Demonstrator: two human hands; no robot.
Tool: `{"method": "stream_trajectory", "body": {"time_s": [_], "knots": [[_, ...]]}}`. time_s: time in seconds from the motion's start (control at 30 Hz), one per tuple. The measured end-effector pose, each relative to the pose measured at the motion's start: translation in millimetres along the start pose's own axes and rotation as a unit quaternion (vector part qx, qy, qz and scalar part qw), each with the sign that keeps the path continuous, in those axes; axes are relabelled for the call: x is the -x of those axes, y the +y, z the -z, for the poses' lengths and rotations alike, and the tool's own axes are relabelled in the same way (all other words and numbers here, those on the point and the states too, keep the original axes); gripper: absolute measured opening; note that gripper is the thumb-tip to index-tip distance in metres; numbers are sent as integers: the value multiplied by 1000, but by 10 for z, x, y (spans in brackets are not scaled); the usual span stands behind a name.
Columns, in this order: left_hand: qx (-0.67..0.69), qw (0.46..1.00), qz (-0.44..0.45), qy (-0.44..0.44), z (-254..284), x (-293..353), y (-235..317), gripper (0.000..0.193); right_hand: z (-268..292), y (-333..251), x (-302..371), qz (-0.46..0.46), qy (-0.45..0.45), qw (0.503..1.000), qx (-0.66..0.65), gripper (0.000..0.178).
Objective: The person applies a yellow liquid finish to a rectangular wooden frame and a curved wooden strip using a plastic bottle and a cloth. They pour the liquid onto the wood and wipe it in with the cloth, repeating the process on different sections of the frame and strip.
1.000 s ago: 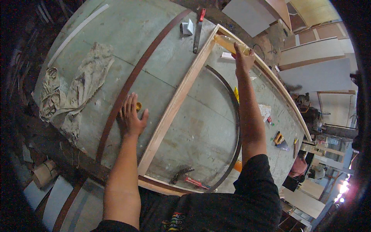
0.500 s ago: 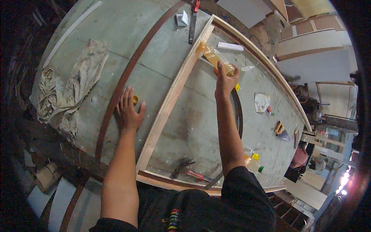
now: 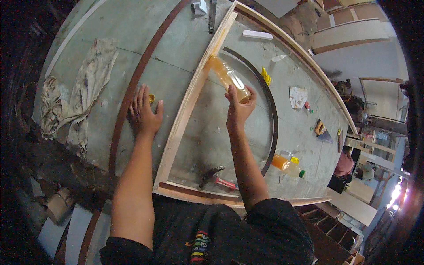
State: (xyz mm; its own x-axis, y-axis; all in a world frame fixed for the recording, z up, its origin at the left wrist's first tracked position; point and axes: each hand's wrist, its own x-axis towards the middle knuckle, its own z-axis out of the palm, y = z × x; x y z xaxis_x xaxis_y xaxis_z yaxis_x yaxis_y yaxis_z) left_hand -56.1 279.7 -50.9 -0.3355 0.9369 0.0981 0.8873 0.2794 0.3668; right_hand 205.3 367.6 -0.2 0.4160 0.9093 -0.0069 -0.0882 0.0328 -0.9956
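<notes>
My right hand (image 3: 240,102) grips a clear plastic bottle (image 3: 229,79) of amber liquid near its base. The bottle is tipped, its neck end at the left rail of a pale wooden frame (image 3: 182,115). Whether liquid flows out cannot be told. A yellowish streak shows on the rail beyond the neck. My left hand (image 3: 145,115) lies flat on the greenish tabletop (image 3: 174,57), fingers spread and holding nothing. Its fingertips are beside a small yellow cap (image 3: 151,98) and touch or nearly touch a long brown curved strip (image 3: 145,59).
Inside the frame lie a dark curved strip (image 3: 274,119), a hammer (image 3: 210,176), a red tube (image 3: 226,183), a bottle with a green cap (image 3: 289,168) and a handsaw (image 3: 323,132). A crumpled cloth (image 3: 88,84) lies at the left. Another person (image 3: 344,164) is at the far right.
My right hand has drawn the tipped bottle nearer to me along the left rail. The left hand stays flat beside the cap. The whole view has shifted slightly.
</notes>
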Motion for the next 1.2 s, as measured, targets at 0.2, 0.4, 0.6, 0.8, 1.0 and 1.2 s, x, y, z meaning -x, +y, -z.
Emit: {"method": "stream_trajectory", "body": {"time_s": [0.2, 0.4, 0.6, 0.8, 1.0, 1.2], "knots": [[0, 1000, -9, 12, -13, 8, -3, 71, 245, 84, 615, -71, 8, 997, -39, 48], [0, 1000, -12, 22, -79, 5, -36, 72, 532, 101, 1138, -180, -4, 981, -74, 50], [26, 999, -11, 32, -102, 14, -54, 70, 723, 59, 1674, -225, -5, 971, -76, 49], [9, 999, -25, 42, -143, 18, -93, 72, 988, -53, 2126, -292, -16, 950, -108, 50], [15, 999, -18, 38, -199, 13, -128, 70, 1232, -243, 2399, -325, -42, 938, -110, 49], [49, 996, -38, 67, -267, 4, -162, 73, 1380, -362, 2501, -358, -65, 922, -131, 50]]}}
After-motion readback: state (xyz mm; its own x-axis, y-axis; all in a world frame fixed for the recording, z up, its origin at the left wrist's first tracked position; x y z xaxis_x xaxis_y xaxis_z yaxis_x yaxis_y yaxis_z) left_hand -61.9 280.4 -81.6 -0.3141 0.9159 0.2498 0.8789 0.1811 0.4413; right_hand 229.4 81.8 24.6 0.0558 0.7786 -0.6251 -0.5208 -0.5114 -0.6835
